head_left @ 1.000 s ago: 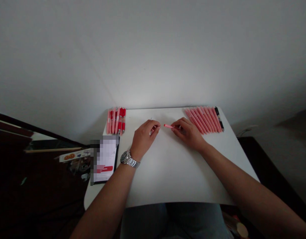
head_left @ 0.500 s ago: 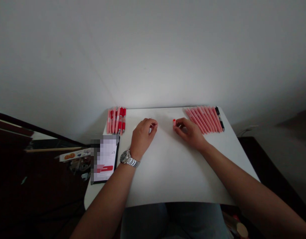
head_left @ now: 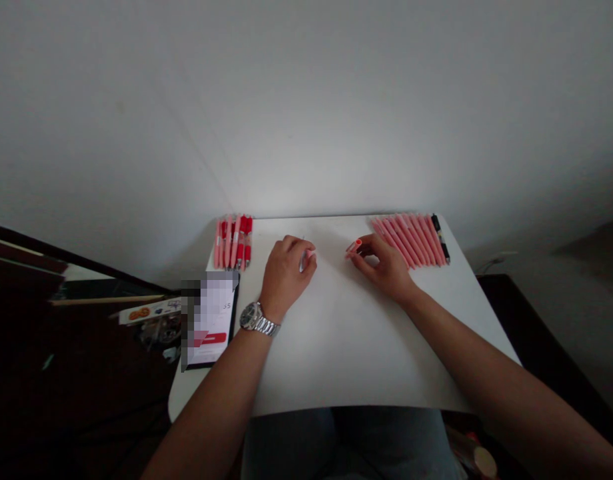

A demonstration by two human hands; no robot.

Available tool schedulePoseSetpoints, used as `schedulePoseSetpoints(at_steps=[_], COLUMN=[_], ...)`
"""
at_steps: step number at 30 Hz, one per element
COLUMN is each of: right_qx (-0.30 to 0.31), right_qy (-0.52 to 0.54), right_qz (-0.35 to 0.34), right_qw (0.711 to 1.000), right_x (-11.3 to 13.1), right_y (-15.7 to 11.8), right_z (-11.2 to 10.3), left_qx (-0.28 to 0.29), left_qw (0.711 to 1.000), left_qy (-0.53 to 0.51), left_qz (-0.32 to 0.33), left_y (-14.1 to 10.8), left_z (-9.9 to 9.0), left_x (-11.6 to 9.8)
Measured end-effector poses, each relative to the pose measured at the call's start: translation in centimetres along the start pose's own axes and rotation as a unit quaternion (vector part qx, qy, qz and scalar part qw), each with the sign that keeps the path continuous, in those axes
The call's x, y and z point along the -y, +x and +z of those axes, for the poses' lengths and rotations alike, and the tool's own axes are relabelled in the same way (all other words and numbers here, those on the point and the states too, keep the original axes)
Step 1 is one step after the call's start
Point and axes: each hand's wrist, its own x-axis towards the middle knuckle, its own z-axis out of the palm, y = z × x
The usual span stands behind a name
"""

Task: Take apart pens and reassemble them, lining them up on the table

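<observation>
My right hand (head_left: 384,267) pinches a short pink pen cap (head_left: 355,247) between thumb and fingertips, tilted with its red-orange open end up and to the right. Across from it, my left hand (head_left: 288,273) is closed on a slim pen, mostly hidden by the fingers; its pink tip (head_left: 311,253) shows at the fingertips. The two hands are apart over the middle of the white table (head_left: 346,333). Beyond my right hand lies a row of pink pens (head_left: 409,240) with a black pen (head_left: 441,239) at its right end.
A group of pink and red pens (head_left: 233,241) lies at the table's back left corner. A phone or tablet (head_left: 211,353) with a lit, partly blurred screen rests at the left edge. The wall (head_left: 306,133) rises directly behind the table.
The cap in my right hand has turned from upright to tilted. My left hand has rolled slightly, and a pink tip now shows at its fingertips.
</observation>
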Motion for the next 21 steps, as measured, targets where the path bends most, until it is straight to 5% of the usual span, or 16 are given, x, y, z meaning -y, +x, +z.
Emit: schedulePoseSetpoints(at_steps=[21], right_qx=[0.0], right_qy=[-0.017], right_qz=[-0.001], right_qw=[1.0], right_x=[0.09], right_y=[0.1], right_z=[0.06], left_qx=[0.02], left_qw=[0.997], left_qy=[0.078], left_qz=[0.012], left_y=[0.05], left_z=[-0.28], left_x=[-0.42])
